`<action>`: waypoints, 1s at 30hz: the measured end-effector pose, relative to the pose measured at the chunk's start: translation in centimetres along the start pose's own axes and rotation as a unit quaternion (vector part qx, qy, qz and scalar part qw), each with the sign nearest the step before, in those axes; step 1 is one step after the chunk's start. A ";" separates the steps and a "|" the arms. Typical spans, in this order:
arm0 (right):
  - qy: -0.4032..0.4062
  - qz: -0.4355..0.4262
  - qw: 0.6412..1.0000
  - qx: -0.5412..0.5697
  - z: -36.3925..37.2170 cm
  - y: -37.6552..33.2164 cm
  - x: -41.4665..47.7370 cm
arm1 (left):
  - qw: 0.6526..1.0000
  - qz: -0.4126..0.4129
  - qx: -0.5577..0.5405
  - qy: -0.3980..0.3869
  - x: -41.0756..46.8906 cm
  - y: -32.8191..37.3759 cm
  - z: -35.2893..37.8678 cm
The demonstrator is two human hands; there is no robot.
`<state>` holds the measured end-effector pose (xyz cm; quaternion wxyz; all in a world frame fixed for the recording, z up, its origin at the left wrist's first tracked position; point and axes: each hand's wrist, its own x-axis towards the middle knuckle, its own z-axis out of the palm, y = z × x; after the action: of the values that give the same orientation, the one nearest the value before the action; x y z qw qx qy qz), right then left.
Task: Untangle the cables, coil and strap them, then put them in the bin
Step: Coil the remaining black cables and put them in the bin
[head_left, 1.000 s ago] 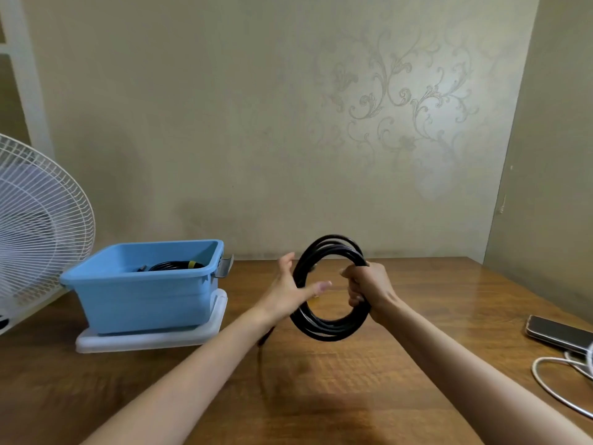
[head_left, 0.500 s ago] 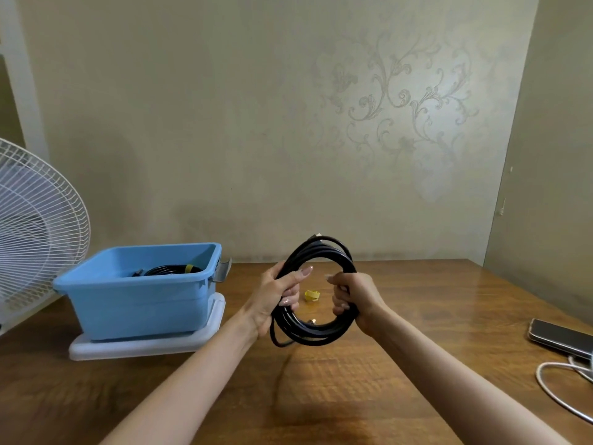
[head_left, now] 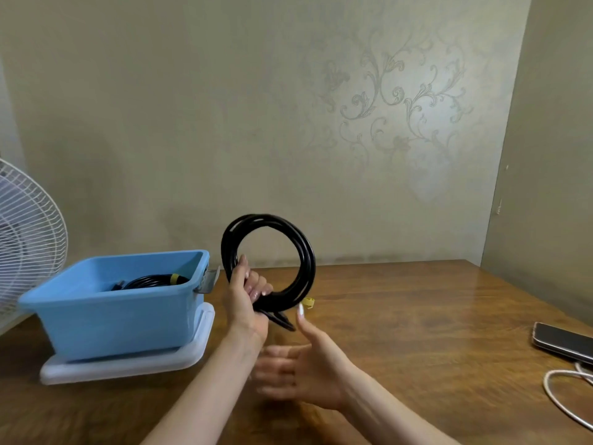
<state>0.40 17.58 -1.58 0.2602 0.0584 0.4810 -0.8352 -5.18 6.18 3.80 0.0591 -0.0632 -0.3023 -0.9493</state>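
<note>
My left hand [head_left: 245,300] grips a coiled black cable [head_left: 301,252] at its lower left and holds the ring upright above the wooden table [head_left: 417,316]. The cable's plug end sticks out below my fist. My right hand [head_left: 301,370] hovers below the coil, palm up, fingers spread and blurred, holding nothing. A small yellow strap [head_left: 308,302] lies on the table just behind the coil. To the left stands the blue bin [head_left: 112,316], with another black coiled cable [head_left: 150,281] bound by a yellow strap inside it.
The bin sits on a white lid [head_left: 128,364]. A white fan [head_left: 29,239] stands at the far left. A phone [head_left: 563,342] and a white cord [head_left: 564,399] lie at the table's right edge. Walls close the back and right.
My right hand has let go of the coil and dropped below it, open. My left hand has taken the whole coil and lifted it higher.
</note>
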 end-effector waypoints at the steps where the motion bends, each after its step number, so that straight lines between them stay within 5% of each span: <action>1: -0.015 -0.061 0.996 0.068 -0.1 -0.2 0.6 | 1.000 -0.004 0.002 -0.007 0.0 -0.5 -0.3; 4: 0.016 -0.208 0.962 0.178 -0.2 -1.6 1.8 | 0.999 -0.020 0.040 0.008 -0.3 -1.7 -1.6; 7: 0.080 -0.274 0.950 0.125 -1.7 -2.2 3.1 | 0.985 -0.029 0.167 0.035 -0.9 -3.0 -3.2; 15: 0.075 -0.275 0.956 -0.063 -3.6 -2.4 3.9 | 0.956 0.000 0.265 0.123 -0.6 -4.8 -4.4; 22: 0.079 -0.246 0.961 -0.104 -4.4 -3.1 2.7 | 0.940 -0.112 0.317 0.054 -0.3 -3.4 -5.1; 26: 0.203 -0.207 0.956 0.038 -4.2 -1.2 4.0 | 0.934 -0.140 0.329 -0.002 -0.4 -3.3 -5.2; 30: 0.173 -0.209 0.922 0.278 -4.1 -0.3 5.1 | 0.957 -0.149 0.241 -0.055 -1.5 -4.1 -4.7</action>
<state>-4.79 19.21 -5.32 -0.0343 0.1696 0.2686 -0.9476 -4.71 6.86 -2.60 -0.0863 -0.0530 -0.5309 -0.8413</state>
